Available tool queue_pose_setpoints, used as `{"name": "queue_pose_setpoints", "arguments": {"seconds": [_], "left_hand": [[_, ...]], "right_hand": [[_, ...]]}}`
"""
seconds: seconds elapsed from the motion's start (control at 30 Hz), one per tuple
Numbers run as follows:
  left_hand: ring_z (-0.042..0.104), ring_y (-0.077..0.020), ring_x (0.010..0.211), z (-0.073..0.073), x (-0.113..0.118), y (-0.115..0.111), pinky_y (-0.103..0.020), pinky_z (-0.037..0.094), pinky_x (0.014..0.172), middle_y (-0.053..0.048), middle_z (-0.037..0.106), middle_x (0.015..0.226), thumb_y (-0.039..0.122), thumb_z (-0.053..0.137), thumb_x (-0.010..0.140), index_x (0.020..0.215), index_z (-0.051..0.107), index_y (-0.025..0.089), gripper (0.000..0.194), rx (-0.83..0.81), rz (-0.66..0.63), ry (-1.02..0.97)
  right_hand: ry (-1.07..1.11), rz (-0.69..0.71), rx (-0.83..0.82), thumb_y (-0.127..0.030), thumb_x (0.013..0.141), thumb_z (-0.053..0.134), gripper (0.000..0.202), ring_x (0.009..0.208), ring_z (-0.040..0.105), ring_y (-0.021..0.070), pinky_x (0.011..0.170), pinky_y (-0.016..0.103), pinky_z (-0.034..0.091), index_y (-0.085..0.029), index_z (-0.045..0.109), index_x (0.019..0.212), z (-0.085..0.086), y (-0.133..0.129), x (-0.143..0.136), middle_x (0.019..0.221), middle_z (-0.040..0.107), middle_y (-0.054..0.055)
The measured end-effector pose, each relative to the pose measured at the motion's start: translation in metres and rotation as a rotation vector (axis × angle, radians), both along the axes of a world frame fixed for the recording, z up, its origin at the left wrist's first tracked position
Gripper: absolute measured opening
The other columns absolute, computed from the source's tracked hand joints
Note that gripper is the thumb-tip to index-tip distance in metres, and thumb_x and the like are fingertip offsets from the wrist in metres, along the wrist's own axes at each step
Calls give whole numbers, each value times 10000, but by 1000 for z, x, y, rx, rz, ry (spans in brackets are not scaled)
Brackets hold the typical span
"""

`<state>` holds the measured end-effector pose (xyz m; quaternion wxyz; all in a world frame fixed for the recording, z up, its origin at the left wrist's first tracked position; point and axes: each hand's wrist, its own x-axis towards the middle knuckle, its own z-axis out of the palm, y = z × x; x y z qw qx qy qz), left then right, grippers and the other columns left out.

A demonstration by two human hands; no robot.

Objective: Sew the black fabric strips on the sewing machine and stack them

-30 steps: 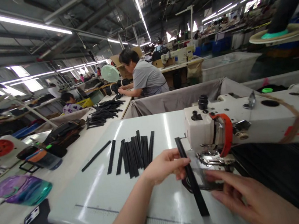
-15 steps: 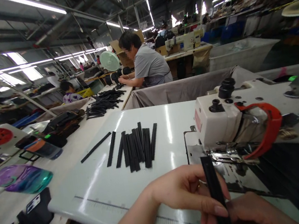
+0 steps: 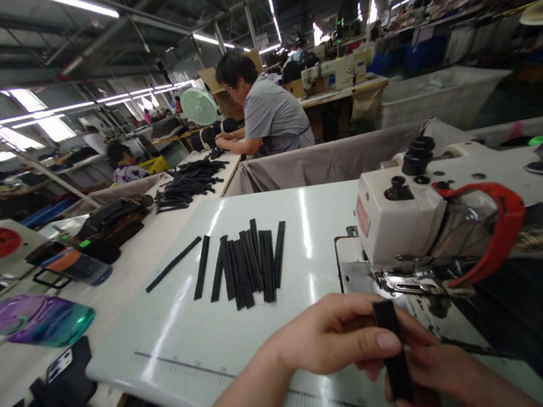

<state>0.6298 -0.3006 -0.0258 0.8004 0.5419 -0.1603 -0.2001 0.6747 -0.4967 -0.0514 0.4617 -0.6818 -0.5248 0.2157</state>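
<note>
A: Where do we have the black strip (image 3: 398,374)?
B: Lower right of the frame, roughly upright, in front of the sewing machine (image 3: 399,212). Our left hand (image 3: 341,338) pinches it near its top end, thumb across the near face. Our right hand (image 3: 449,367) seems to grip it lower down, though we see that hand only partly.
A: How should we expect it to handle?
B: Light, we'd judge, and bendable, yet firm enough to keep its line between our fingers. It doesn't look fragile; a smooth face might slide a little.
A: So where do we take hold?
B: By the flat faces near both ends, thumb against fingers, as with any of the loose strips (image 3: 247,267) lying at centre on our pale tabletop (image 3: 169,339).
</note>
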Motion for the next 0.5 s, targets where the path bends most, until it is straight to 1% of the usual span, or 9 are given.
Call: {"name": "queue_pose_setpoints", "arguments": {"seconds": [0.07,0.13,0.17,0.23,0.3,0.37,0.43,0.5], "left_hand": [[521,-72,612,3,1,1,-172,434,558,-58,633,809,542,643,876,1069,705,94,492,-3,-8,-79],[522,-103,645,3,1,1,-216,459,643,-48,601,720,555,633,876,999,722,70,508,-11,-37,-136],[524,-113,650,2,1,1,-233,463,671,-41,580,684,561,624,878,968,724,63,515,-17,-62,-147],[520,-115,629,1,0,2,-240,458,666,-26,547,649,560,600,894,960,717,59,519,-29,-129,-130],[507,-106,601,1,-2,3,-225,438,616,-19,538,652,544,583,912,987,706,61,505,-37,-179,-88],[504,-103,597,1,-2,3,-217,430,599,-20,543,665,528,573,924,993,700,61,489,-33,-192,-63],[512,-105,609,2,-1,3,-215,437,614,-21,550,671,522,556,935,990,693,62,483,0,-202,-61],[522,-107,621,2,0,2,-214,447,639,-20,556,669,524,536,944,972,684,67,481,49,-210,-73]], "right_hand": [[-86,-28,15,-148,831,564,190,572,652,144,517,194,543,-252,678,941,-1,3,2,769,700,-5],[-165,-66,37,-174,844,581,107,566,644,136,530,195,540,-248,658,837,-2,1,5,725,683,-20],[-198,-85,57,-196,845,604,77,571,646,135,539,194,540,-250,656,825,-2,-1,6,713,680,-26],[-227,-160,140,-231,839,659,50,605,661,140,561,192,545,-261,660,879,-1,-8,9,728,685,-27],[-210,-254,267,-250,845,688,166,620,664,140,568,193,551,-280,648,1003,0,-16,11,753,682,-25],[-198,-333,370,-278,856,698,263,634,667,143,582,201,561,-299,627,1108,3,-22,13,786,678,-17],[-235,-347,399,-304,857,705,307,695,688,156,624,208,575,-315,633,1155,5,-25,13,860,691,5],[-273,-353,391,-270,852,708,261,744,702,159,642,193,573,-320,668,1105,8,-25,12,905,703,13]]}}
